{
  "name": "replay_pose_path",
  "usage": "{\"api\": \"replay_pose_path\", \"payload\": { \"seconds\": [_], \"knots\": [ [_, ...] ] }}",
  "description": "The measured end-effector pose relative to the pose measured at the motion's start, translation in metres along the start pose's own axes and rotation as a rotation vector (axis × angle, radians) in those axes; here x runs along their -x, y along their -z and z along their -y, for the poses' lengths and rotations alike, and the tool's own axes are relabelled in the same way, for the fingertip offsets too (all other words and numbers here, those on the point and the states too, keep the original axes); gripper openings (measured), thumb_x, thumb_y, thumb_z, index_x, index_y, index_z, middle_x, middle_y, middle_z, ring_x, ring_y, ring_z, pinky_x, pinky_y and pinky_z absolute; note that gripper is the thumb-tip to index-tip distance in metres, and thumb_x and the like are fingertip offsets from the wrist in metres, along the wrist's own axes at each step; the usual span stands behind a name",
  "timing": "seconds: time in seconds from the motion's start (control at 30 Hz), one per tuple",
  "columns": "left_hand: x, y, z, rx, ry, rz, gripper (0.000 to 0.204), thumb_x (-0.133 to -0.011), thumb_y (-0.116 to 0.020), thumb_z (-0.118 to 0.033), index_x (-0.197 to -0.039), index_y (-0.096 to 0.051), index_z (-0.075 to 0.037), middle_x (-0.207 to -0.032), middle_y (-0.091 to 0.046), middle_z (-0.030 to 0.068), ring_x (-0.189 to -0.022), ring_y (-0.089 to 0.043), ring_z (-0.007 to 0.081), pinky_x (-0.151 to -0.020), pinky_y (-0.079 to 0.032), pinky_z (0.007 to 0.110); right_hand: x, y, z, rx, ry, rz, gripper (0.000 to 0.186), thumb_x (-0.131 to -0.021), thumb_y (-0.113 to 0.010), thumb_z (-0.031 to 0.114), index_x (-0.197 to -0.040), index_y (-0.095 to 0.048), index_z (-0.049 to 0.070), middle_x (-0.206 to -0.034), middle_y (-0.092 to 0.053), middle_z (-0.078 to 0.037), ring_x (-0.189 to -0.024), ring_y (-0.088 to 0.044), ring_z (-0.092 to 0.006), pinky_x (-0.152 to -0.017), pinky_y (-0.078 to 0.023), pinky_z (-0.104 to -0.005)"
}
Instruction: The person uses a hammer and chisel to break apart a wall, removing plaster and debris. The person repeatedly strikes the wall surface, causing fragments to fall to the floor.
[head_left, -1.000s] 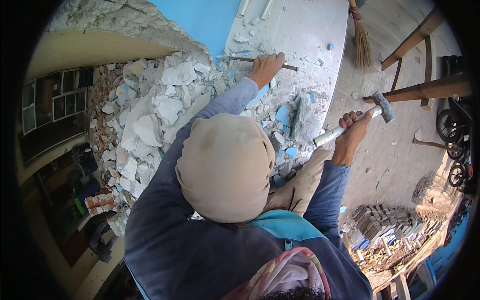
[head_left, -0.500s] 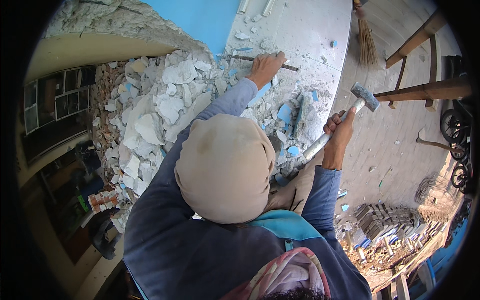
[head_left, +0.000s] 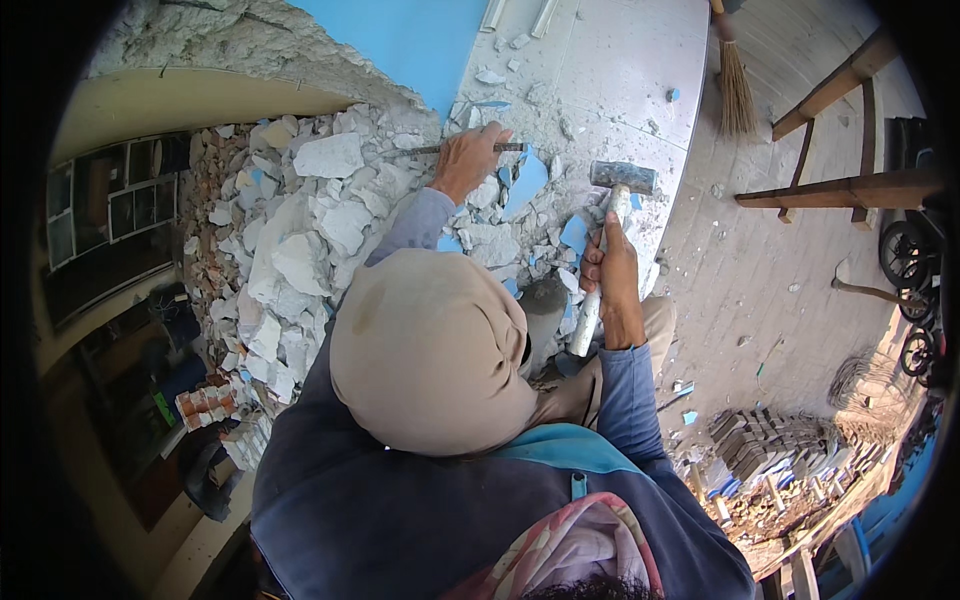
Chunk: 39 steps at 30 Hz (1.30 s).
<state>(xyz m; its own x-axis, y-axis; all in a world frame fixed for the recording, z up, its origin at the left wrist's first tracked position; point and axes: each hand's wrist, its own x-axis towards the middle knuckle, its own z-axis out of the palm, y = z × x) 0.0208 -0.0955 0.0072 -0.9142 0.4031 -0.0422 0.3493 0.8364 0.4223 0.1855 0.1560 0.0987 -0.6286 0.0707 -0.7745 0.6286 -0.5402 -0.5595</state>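
My left hand [head_left: 468, 160] is closed around a long dark metal chisel [head_left: 512, 147], held roughly level. Its left end reaches the heap of broken concrete [head_left: 330, 215]; the other end sticks out to the right. Gripped in my right hand [head_left: 615, 278] is a club hammer [head_left: 625, 178] with a white handle and a worn grey-blue head. The hammer head is up and to the right of the chisel's free end, apart from it in the picture. Blue-painted chips [head_left: 528, 187] and grey rubble lie below the chisel. My bent knee [head_left: 430, 350], in beige trousers, fills the middle.
A broken wall edge [head_left: 300, 50] and a blue wall panel [head_left: 415, 45] stand at the far left. Pale tiles [head_left: 610, 70] carry scattered debris. To the right are a broom [head_left: 735, 95], a wooden frame [head_left: 840, 188], parked wheels [head_left: 903, 252] and stacked pavers [head_left: 765, 440].
My left hand has shifted left and slightly nearer with the chisel. My right hand has swung the hammer leftward, bringing its head closer to the chisel's free end.
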Motion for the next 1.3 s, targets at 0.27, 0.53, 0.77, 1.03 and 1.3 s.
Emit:
{"api": "replay_pose_path", "payload": {
  "seconds": [0.27, 0.53, 0.77, 1.03, 1.3],
  "knots": [
    [-0.009, 0.018, -0.078, 0.204, -0.403, -0.219, 0.034, -0.098, -0.074, -0.028, -0.076, -0.059, -0.008, -0.062, -0.061, 0.0123, -0.056, -0.063, 0.033, -0.053, -0.048, 0.046, 0.001, 0.049, 0.015, -0.107, 0.046, -0.172, 0.041, -0.108, -0.054, 0.051, -0.09, -0.046, 0.016, -0.063, -0.037, 0.007, -0.045, -0.033, -0.0039, -0.037, -0.026, -0.0229],
    [-0.02, 0.029, -0.045, 0.202, -0.47, -0.289, 0.034, -0.097, -0.077, -0.024, -0.075, -0.056, -0.007, -0.064, -0.06, 0.0106, -0.056, -0.062, 0.0316, -0.052, -0.048, 0.043, 0.05, 0.033, 0.011, 0.005, 0.063, -0.235, 0.045, -0.11, -0.05, 0.052, -0.087, -0.045, 0.013, -0.061, -0.038, 0.004, -0.043, -0.037, -0.0071, -0.037, -0.029, -0.0255],
    [-0.019, 0.04, -0.032, 0.311, -0.402, -0.499, 0.024, -0.097, -0.076, -0.017, -0.082, -0.063, -0.005, -0.065, -0.063, 0.0117, -0.057, -0.065, 0.0291, -0.052, -0.049, 0.04, 0.11, -0.01, 0.054, 0.172, 0.657, -0.237, 0.059, -0.105, -0.049, 0.067, -0.093, -0.047, 0.009, -0.063, -0.04, 0.001, -0.044, -0.037, -0.0068, -0.037, -0.032, -0.025],
    [-0.022, 0.059, -0.023, 0.348, -0.203, -0.564, 0.025, -0.1, -0.071, -0.022, -0.083, -0.062, -0.006, -0.065, -0.063, 0.0156, -0.058, -0.064, 0.0371, -0.052, -0.049, 0.044, 0.065, -0.098, 0.027, 0.763, 0.888, -0.068, 0.051, -0.11, -0.05, 0.054, -0.096, -0.052, 0.006, -0.065, -0.049, 0.0, -0.051, -0.042, -0.0083, -0.046, -0.036, -0.0281],
    [-0.024, 0.058, -0.022, 0.345, -0.148, -0.548, 0.025, -0.099, -0.069, -0.024, -0.083, -0.06, -0.008, -0.063, -0.063, 0.0162, -0.059, -0.065, 0.0398, -0.054, -0.049, 0.048, 0.107, -0.068, 0.072, 0.482, 0.647, 0.024, 0.05, -0.111, -0.048, 0.055, -0.09, -0.05, 0.009, -0.06, -0.043, 0.003, -0.047, -0.039, -0.0044, -0.04, -0.031, -0.0235]
  ]
}}
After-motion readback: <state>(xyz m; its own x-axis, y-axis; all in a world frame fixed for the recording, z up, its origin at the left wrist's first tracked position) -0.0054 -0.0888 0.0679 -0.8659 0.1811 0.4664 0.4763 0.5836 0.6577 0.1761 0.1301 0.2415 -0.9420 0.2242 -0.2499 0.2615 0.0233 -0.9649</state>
